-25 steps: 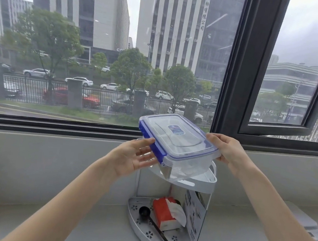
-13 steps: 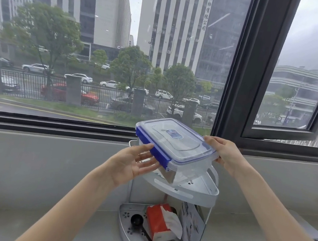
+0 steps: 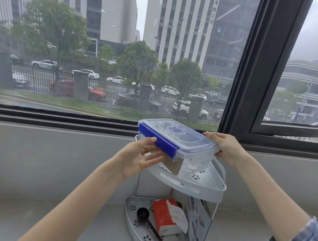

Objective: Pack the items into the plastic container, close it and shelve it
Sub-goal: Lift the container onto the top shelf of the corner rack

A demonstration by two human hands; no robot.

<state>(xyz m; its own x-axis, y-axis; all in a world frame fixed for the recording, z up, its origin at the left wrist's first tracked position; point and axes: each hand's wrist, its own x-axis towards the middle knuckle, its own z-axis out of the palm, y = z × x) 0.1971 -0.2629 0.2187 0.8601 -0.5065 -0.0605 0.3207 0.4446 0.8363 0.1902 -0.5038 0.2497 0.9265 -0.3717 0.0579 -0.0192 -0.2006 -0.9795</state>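
Lid's on the clear plastic container with blue clips [image 3: 177, 142], packing apparently done; only shelving remains. It sits at the top tier of the white corner shelf rack [image 3: 196, 185], possibly touching down. Left hand [image 3: 140, 155] cradles its near-left side, right hand [image 3: 228, 147] clasps the right end, arms outstretched.

Chinese characters are running down an office tower outside the window.

White vertical lettering on the grey building [image 3: 214, 10] across the street is showing "有限公司", with the character above it too blurred to make out. A small blue label [image 3: 174, 130] is sitting on the lid of the plastic container [image 3: 174, 137], its print too small to read; the printed card [image 3: 197, 228] leaning in the rack is likewise illegible.
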